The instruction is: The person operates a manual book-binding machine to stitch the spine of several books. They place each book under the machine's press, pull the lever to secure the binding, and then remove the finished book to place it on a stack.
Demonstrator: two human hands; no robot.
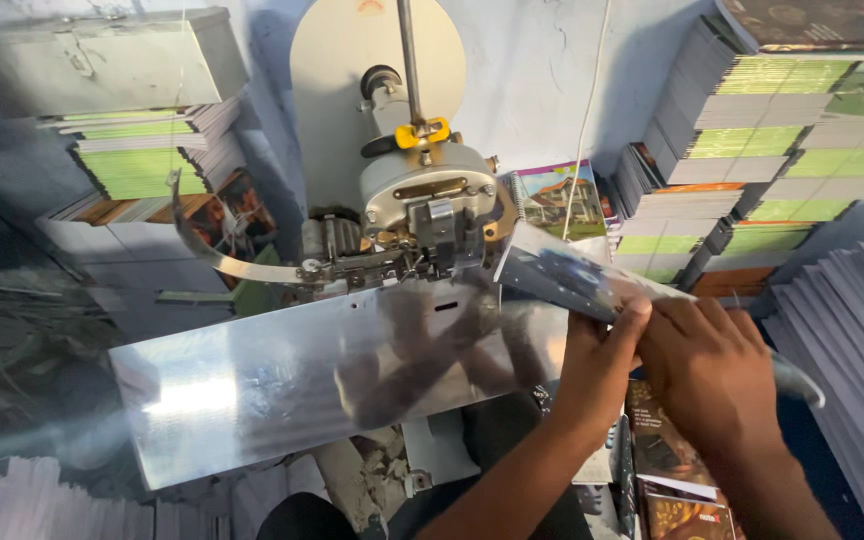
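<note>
Landmark is the cream-and-grey metal stitching machine head (422, 200), taking everything off that. Directly below it sits the shiny sheet-metal work plate (322, 375); its near edge and left corner hang free over dark space, and most of the plate surface left of the hands is bare, so there's room that way. A curved steel strip arm (217, 250) sweeps out left of the machine head, above the plate's far edge. Right of the machine head it's tight: tall stacks of green-and-grey booklets (752, 130) against the wall, and a slanted pile of grey booklets (852, 350) crowding the far right edge. More green-edged stacks (137, 150) sit left of the machine head under a grey metal box (92, 60). The thing in hand is a glossy dark-covered booklet (562, 275), lying tilted just right of and below the machine head, its far corner touching the head's lower right side, its near end over the plate's right edge. My left hand (592, 360) is at the booklet's near edge, fingers closed together, thumb side pinching the cover. My right hand (717, 375) is just beside it, touching it, fingers curled down over the same edge of the booklet; some motion blur, so I can't tell the exact finger grip there. Below both hands, lower right of the machine head, lie brown-covered printed booklets (662, 460), close under my forearms.
</note>
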